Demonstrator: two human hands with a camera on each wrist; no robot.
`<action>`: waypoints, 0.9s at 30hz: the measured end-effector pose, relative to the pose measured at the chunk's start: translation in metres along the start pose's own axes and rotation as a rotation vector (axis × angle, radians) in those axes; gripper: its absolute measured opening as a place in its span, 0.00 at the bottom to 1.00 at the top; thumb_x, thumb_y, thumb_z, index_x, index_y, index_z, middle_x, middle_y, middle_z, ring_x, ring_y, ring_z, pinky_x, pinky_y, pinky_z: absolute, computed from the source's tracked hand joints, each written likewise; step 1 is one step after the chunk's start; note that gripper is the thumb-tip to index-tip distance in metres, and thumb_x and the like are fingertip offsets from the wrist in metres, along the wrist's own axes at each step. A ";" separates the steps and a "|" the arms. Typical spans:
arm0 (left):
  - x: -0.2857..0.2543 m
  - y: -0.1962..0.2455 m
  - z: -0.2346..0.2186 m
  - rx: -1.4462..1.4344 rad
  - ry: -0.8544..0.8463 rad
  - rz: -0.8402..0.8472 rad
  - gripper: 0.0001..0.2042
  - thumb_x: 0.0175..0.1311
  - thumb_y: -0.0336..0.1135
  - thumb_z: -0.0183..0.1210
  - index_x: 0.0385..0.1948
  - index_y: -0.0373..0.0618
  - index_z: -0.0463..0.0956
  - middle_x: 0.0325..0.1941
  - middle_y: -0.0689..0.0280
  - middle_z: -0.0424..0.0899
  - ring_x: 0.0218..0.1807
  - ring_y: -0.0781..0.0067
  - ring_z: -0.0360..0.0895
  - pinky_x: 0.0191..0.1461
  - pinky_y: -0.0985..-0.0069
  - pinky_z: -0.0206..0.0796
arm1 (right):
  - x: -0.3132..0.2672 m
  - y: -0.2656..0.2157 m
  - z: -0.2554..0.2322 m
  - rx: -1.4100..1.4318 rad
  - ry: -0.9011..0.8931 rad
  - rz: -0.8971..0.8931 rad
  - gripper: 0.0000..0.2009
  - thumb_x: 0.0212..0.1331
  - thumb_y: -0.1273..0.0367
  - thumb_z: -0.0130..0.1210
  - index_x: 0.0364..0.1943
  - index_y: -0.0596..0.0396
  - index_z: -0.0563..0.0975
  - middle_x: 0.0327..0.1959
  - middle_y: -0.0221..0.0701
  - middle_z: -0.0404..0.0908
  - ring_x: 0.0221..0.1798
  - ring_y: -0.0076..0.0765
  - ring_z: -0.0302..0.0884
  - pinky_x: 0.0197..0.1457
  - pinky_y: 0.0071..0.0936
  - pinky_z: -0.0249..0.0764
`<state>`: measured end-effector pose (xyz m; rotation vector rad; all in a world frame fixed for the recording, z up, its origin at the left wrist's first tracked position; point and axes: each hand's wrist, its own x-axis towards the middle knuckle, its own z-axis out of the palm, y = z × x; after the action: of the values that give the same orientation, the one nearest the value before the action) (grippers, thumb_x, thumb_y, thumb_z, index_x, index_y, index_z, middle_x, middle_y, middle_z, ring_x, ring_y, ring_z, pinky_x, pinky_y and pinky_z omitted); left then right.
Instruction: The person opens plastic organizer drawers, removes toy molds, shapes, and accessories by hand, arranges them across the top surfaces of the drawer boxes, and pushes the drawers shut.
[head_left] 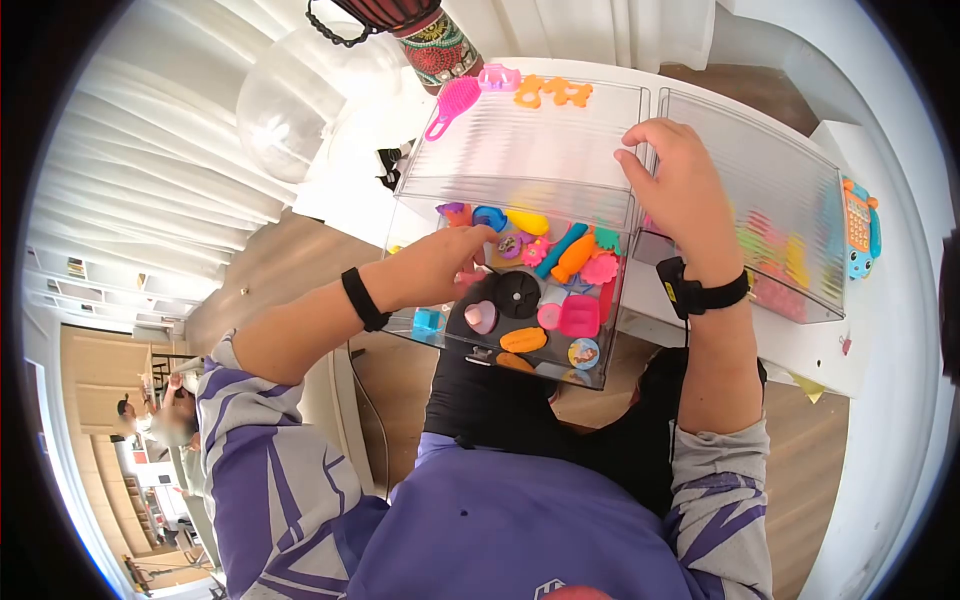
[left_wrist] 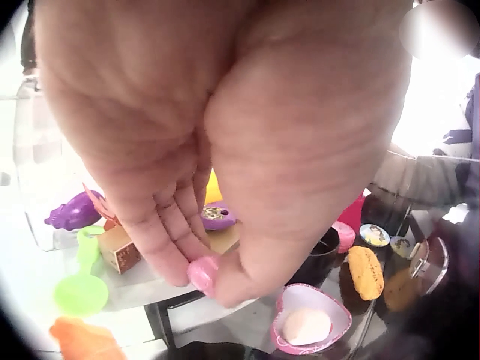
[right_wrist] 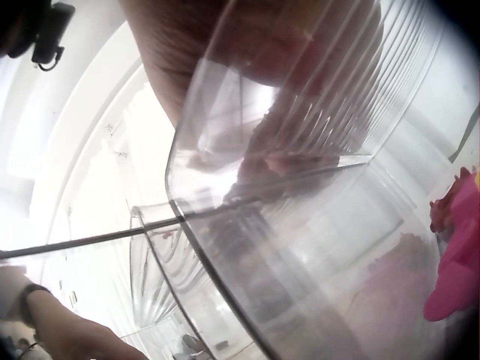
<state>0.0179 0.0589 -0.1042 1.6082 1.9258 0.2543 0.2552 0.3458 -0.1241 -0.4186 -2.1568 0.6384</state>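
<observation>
My left hand [head_left: 430, 268] is over the left part of an open clear drawer [head_left: 470, 345] full of small toys. In the left wrist view its thumb and fingertips pinch a small pink piece [left_wrist: 204, 275]. A heart-shaped dish [left_wrist: 311, 319] and a yellow toy [left_wrist: 366, 273] lie below that hand. My right hand [head_left: 685, 190] is at the seam between two clear boxes, thumb and forefinger apart, with nothing visible between them. In the right wrist view, ribbed clear plastic [right_wrist: 285, 150] covers part of the hand.
On the left box's lid lie a pink brush [head_left: 455, 103] and orange pieces [head_left: 553, 92]. A toy phone [head_left: 860, 228] stands at the right, beside the second box [head_left: 760, 190]. A patterned drum [head_left: 437, 47] and a transparent balloon-like ball [head_left: 300, 105] are behind.
</observation>
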 end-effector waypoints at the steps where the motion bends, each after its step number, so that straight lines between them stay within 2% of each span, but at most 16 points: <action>1: -0.002 -0.002 -0.001 0.072 -0.004 0.046 0.31 0.64 0.22 0.74 0.70 0.39 0.76 0.48 0.54 0.91 0.51 0.52 0.92 0.55 0.59 0.85 | 0.000 0.000 0.000 0.002 -0.014 0.008 0.08 0.69 0.70 0.73 0.45 0.57 0.86 0.47 0.40 0.93 0.51 0.55 0.86 0.56 0.49 0.82; 3: -0.003 -0.003 -0.003 0.142 -0.010 0.091 0.29 0.66 0.22 0.73 0.70 0.40 0.77 0.48 0.55 0.92 0.50 0.52 0.92 0.54 0.59 0.85 | 0.001 0.003 0.002 -0.008 0.000 -0.014 0.08 0.69 0.70 0.72 0.45 0.57 0.86 0.47 0.40 0.93 0.50 0.55 0.86 0.55 0.49 0.82; 5: -0.003 -0.001 -0.004 0.070 -0.004 0.054 0.31 0.61 0.20 0.69 0.70 0.37 0.77 0.48 0.54 0.92 0.49 0.51 0.92 0.57 0.59 0.84 | -0.001 0.003 0.002 -0.018 0.010 -0.036 0.08 0.69 0.70 0.72 0.45 0.57 0.86 0.47 0.40 0.93 0.49 0.54 0.86 0.54 0.49 0.82; 9: -0.003 0.010 -0.012 0.026 0.004 0.047 0.29 0.62 0.20 0.70 0.68 0.36 0.78 0.46 0.55 0.92 0.50 0.52 0.92 0.58 0.59 0.84 | 0.001 -0.002 -0.001 0.012 -0.020 0.022 0.08 0.69 0.70 0.72 0.45 0.58 0.86 0.47 0.40 0.93 0.51 0.55 0.86 0.55 0.49 0.82; 12: -0.001 0.025 -0.023 0.022 0.010 0.113 0.25 0.65 0.22 0.73 0.66 0.36 0.81 0.48 0.56 0.92 0.49 0.55 0.91 0.57 0.62 0.85 | 0.000 0.001 0.000 0.010 -0.003 0.007 0.08 0.69 0.69 0.72 0.45 0.58 0.87 0.47 0.40 0.93 0.52 0.55 0.86 0.56 0.49 0.82; 14: 0.000 0.036 -0.033 -0.014 0.018 0.302 0.22 0.68 0.22 0.74 0.64 0.37 0.84 0.50 0.58 0.91 0.47 0.59 0.90 0.56 0.64 0.85 | -0.001 0.002 0.000 0.007 0.015 -0.009 0.08 0.69 0.69 0.72 0.45 0.58 0.87 0.47 0.39 0.93 0.53 0.56 0.86 0.57 0.49 0.82; 15: 0.000 0.044 -0.039 -0.016 0.016 0.308 0.22 0.68 0.22 0.74 0.64 0.37 0.84 0.50 0.58 0.91 0.47 0.59 0.90 0.56 0.64 0.85 | -0.001 0.001 0.000 0.010 0.005 -0.001 0.08 0.69 0.69 0.72 0.45 0.58 0.87 0.46 0.39 0.92 0.54 0.56 0.86 0.58 0.49 0.82; 17: 0.000 0.058 -0.052 0.004 0.065 0.348 0.18 0.69 0.15 0.71 0.60 0.38 0.86 0.51 0.60 0.92 0.50 0.64 0.93 0.55 0.66 0.85 | 0.000 0.001 -0.001 0.009 -0.004 0.006 0.08 0.69 0.69 0.72 0.45 0.58 0.87 0.46 0.39 0.92 0.55 0.56 0.86 0.58 0.49 0.82; 18: 0.002 0.060 -0.056 0.003 0.065 0.352 0.18 0.69 0.15 0.71 0.60 0.38 0.86 0.51 0.60 0.92 0.50 0.64 0.93 0.55 0.66 0.85 | -0.001 0.002 0.000 0.015 -0.002 0.006 0.08 0.68 0.69 0.72 0.45 0.58 0.87 0.46 0.39 0.92 0.54 0.56 0.86 0.58 0.50 0.82; 20: 0.007 0.060 -0.063 -0.010 0.267 0.426 0.19 0.70 0.12 0.69 0.60 0.38 0.86 0.53 0.59 0.93 0.51 0.64 0.93 0.56 0.67 0.85 | -0.001 0.004 0.001 0.022 0.001 0.006 0.08 0.68 0.69 0.73 0.45 0.58 0.87 0.46 0.39 0.92 0.54 0.56 0.86 0.58 0.50 0.82; 21: 0.011 0.057 -0.067 -0.009 0.266 0.428 0.19 0.70 0.12 0.69 0.60 0.38 0.86 0.53 0.59 0.93 0.51 0.64 0.93 0.56 0.67 0.85 | -0.001 0.004 0.001 0.023 0.004 -0.006 0.08 0.68 0.69 0.73 0.45 0.58 0.87 0.46 0.39 0.92 0.54 0.55 0.86 0.58 0.50 0.82; 23: 0.023 0.049 -0.078 0.157 0.467 0.426 0.18 0.70 0.12 0.69 0.59 0.37 0.86 0.55 0.57 0.94 0.52 0.63 0.94 0.56 0.68 0.85 | -0.001 0.005 0.001 0.022 0.013 -0.020 0.08 0.68 0.69 0.73 0.44 0.58 0.87 0.46 0.39 0.92 0.54 0.55 0.86 0.58 0.49 0.82; 27: 0.042 0.020 -0.090 0.131 0.468 0.299 0.18 0.71 0.12 0.67 0.60 0.35 0.85 0.56 0.57 0.95 0.59 0.62 0.96 0.61 0.68 0.84 | -0.001 0.006 0.002 0.012 0.008 -0.011 0.08 0.68 0.68 0.73 0.43 0.57 0.87 0.45 0.37 0.92 0.55 0.55 0.86 0.58 0.50 0.82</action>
<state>-0.0192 0.1245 -0.0358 2.0668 2.0595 0.6924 0.2549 0.3502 -0.1290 -0.4016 -2.1455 0.6417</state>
